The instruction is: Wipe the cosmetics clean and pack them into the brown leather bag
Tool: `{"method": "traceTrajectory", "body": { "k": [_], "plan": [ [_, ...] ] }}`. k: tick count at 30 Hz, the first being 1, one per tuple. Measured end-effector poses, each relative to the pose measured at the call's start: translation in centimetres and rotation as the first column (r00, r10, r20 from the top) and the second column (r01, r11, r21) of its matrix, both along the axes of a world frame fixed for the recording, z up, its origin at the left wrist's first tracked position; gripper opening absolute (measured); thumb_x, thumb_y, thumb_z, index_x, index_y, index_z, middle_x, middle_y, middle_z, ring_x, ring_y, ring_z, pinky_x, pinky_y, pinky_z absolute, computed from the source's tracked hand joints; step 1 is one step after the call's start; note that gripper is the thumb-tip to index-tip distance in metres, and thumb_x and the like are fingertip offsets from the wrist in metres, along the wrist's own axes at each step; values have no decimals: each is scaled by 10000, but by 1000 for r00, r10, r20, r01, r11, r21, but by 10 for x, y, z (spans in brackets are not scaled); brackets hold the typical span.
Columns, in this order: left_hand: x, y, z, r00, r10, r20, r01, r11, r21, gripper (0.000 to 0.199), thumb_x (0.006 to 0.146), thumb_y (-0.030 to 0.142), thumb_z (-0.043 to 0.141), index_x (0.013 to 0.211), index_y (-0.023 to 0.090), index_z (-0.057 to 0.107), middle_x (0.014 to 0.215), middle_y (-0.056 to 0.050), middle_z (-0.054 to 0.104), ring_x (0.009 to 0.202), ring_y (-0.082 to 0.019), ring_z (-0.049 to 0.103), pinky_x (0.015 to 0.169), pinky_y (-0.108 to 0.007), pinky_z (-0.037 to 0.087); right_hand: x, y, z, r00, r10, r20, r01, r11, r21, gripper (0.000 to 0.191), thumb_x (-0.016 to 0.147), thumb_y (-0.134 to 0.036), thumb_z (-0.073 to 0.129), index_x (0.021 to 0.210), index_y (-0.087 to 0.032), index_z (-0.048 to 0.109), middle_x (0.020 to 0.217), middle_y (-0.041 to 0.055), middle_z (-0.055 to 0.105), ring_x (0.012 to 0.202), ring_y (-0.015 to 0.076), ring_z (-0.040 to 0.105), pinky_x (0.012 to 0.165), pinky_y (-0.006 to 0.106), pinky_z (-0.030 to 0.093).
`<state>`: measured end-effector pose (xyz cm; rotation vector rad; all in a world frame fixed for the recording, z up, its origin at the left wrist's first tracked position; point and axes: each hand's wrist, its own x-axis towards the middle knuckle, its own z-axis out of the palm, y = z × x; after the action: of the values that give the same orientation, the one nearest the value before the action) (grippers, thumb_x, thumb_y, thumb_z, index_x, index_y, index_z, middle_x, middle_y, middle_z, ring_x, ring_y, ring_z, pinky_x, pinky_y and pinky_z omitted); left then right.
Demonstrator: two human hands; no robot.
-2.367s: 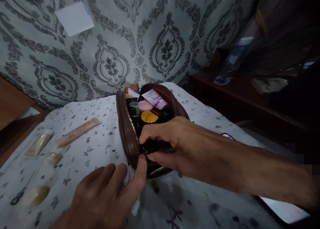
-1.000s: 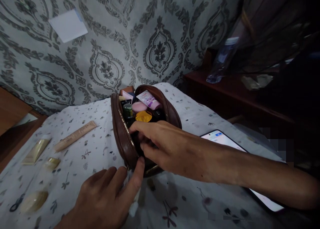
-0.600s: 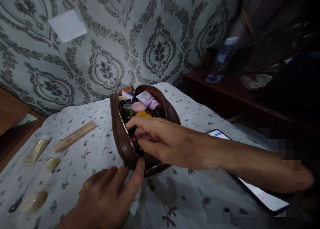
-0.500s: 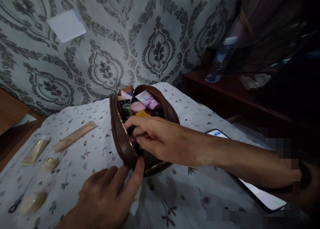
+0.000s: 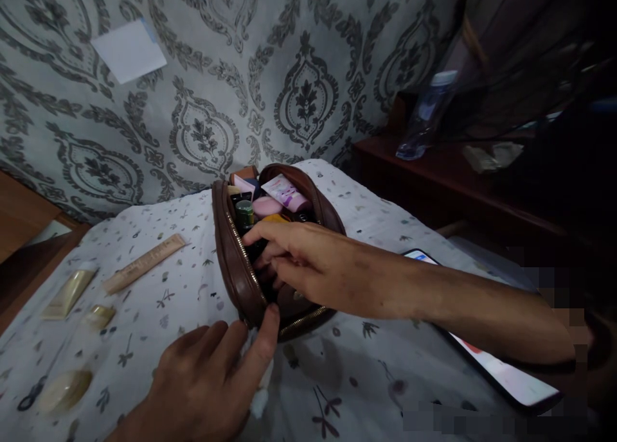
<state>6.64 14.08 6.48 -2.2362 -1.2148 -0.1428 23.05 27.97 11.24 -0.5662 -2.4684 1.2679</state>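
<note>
A brown leather cosmetic bag (image 5: 226, 262) lies unzipped on the bed. My left hand (image 5: 202, 371) holds its near corner, the thumb pressed on the rim and the other fingers curled. Reaching into the bag, my right hand (image 5: 308, 256) has its fingers bent and apart; their tips are hidden inside, and I see nothing held. Around the fingers are a green-capped bottle (image 5: 244, 212), a pink rounded item (image 5: 267, 207), a yellow item (image 5: 277, 218) and a white-and-purple tube (image 5: 288, 194). A bit of white material (image 5: 260, 397) shows beneath my left hand.
On the patterned sheet at left lie a long beige tube (image 5: 144, 263), a small cream tube (image 5: 70, 293), a gold-lidded jar (image 5: 100, 315), a round jar (image 5: 66, 390) and scissors (image 5: 33, 394). A lit phone (image 5: 511, 378) is under my right forearm. A plastic bottle (image 5: 427, 117) stands on the dark red table (image 5: 385, 156).
My right hand has shifted slightly inside the bag, with its wrist a little to the right. The left hand keeps its place on the corner.
</note>
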Motion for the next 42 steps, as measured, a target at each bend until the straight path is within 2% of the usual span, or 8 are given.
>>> {"method": "traceTrajectory", "body": {
  "k": [7,18,22,26,32,37,40,42],
  "plan": [
    [1,3,2,1000,-7,7,7,1000,3,407,858,38,310,1204,76,520,589,41,587,425,-125,555,367,-243,429,4,-1,0,998,-7,57,5,999,33,357,869,-62,450,1166,-189,602,861,19,629,770,142,548,684,258,414],
    [1,1,1,999,-25,27,25,999,20,406,885,46,269,1189,84,535,598,31,610,436,-109,576,401,-228,427,7,-5,4,990,-6,144,-17,987,162,158,855,-127,510,799,-158,655,730,5,576,676,116,501,597,244,339],
    [2,2,2,997,-50,53,49,999,14,382,900,43,266,1170,78,533,585,34,596,414,-117,567,379,-238,420,-1,-6,13,958,-61,280,19,988,152,101,803,-145,578,715,-153,626,720,10,575,658,117,499,554,239,321],
    [1,1,1,994,-65,84,64,998,15,381,902,41,253,1164,72,528,598,20,603,426,-135,575,375,-252,426,-11,-8,18,922,-87,377,16,982,186,64,716,-95,631,706,-158,623,733,18,596,672,124,529,558,229,337],
    [-1,-1,-5,988,-61,143,57,998,32,409,848,16,288,1162,101,535,566,36,570,407,-131,544,368,-245,396,-24,-13,19,891,-96,444,-39,958,285,147,673,-18,615,728,-150,652,760,38,642,678,132,553,554,224,341],
    [-2,-2,-6,983,-65,171,62,998,21,461,789,-12,313,1180,103,527,581,32,583,412,-148,557,358,-256,425,-19,-10,17,911,-79,406,-63,943,325,128,654,-42,644,715,-152,663,730,36,641,660,135,554,525,225,333],
    [-6,-3,-7,967,-93,237,98,995,-10,460,808,9,317,1221,71,510,603,16,613,428,-147,576,364,-253,447,-1,-8,22,948,-177,265,79,937,342,89,686,-136,687,763,-180,686,678,6,607,625,127,538,505,224,338],
    [-10,-5,-8,932,-87,352,104,994,-31,431,854,67,344,1260,55,487,650,-4,655,468,-145,610,403,-248,487,16,-10,28,960,-255,119,208,928,310,69,717,-209,720,783,-200,703,643,-5,588,590,121,523,489,229,349]
  ]
}}
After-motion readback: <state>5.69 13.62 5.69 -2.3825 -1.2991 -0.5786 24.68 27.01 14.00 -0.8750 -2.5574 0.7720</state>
